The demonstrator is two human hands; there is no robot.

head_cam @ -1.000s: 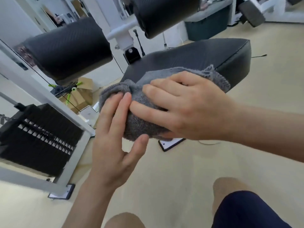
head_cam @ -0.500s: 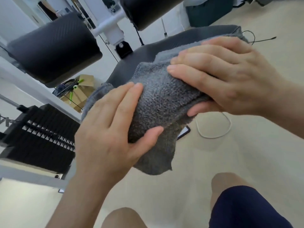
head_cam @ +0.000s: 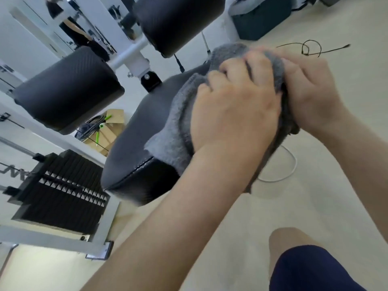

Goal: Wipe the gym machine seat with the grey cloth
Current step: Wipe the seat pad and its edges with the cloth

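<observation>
Grey terry cloth (head_cam: 174,131) lies bunched on the padded black seat (head_cam: 130,148), gripped by left hand (head_cam: 235,110) and, seemingly, right hand (head_cam: 310,91).

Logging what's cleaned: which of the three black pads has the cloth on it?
The flat seat, lowest in view: the cloth drapes over it. The left roller and upper roller are round and bare.

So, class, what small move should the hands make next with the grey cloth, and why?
Probably sweep the grey cloth along the seat toward its near corner: the left hand and right hand grip it bunched at the far side, while the near padding lies bare.
</observation>
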